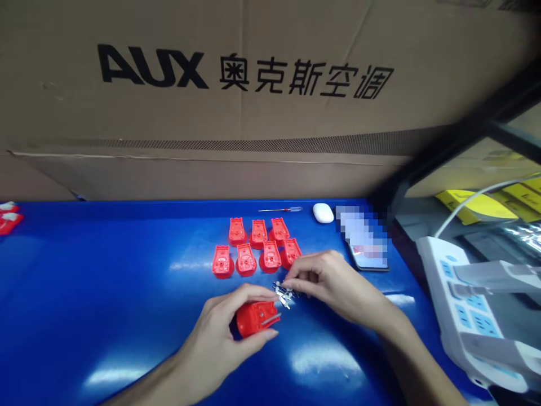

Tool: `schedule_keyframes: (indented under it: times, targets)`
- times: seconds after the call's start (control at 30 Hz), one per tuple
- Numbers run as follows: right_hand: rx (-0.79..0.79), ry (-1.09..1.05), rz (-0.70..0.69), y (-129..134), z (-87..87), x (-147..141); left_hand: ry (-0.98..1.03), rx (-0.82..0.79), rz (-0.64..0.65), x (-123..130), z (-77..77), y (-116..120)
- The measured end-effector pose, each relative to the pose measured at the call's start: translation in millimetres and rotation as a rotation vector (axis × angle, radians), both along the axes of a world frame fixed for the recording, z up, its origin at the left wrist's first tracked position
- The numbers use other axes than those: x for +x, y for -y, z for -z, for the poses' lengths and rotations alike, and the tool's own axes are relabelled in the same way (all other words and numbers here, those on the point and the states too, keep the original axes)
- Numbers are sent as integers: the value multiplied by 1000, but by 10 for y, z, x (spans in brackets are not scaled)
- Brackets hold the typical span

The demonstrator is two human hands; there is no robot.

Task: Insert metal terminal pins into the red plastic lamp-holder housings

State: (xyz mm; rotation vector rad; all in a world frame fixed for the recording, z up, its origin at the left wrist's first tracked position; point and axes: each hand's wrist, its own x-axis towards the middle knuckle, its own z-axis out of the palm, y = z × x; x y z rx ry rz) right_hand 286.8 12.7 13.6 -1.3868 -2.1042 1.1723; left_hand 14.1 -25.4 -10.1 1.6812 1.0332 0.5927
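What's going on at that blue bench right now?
Left hand gripping a red plastic housing. Right hand at a cluster of small metal pins. Seven red housings just beyond the hands.

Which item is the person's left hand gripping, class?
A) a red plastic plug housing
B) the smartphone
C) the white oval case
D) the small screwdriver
A: the left hand grips the red plastic plug housing, a metal pin lying across it, while the right hand pinches loose metal pins.
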Motion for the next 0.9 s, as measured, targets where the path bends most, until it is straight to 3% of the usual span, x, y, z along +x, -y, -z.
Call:
schedule_keyframes:
  times: [0.37,0.63,0.8,0.9]
  targets:
    - [-10,41,35,12,1,-24,-5,63,47,15,-117,30]
    - [-1,-4,67,20,-45,-37,56,-40,-7,-7,-44,53]
    - [19,-205,144,117,-127,-112,95,-50,-73,2,-38,36]
    - [-14,-375,101,187,-149,-188,47,6,-72,-6,-46,32]
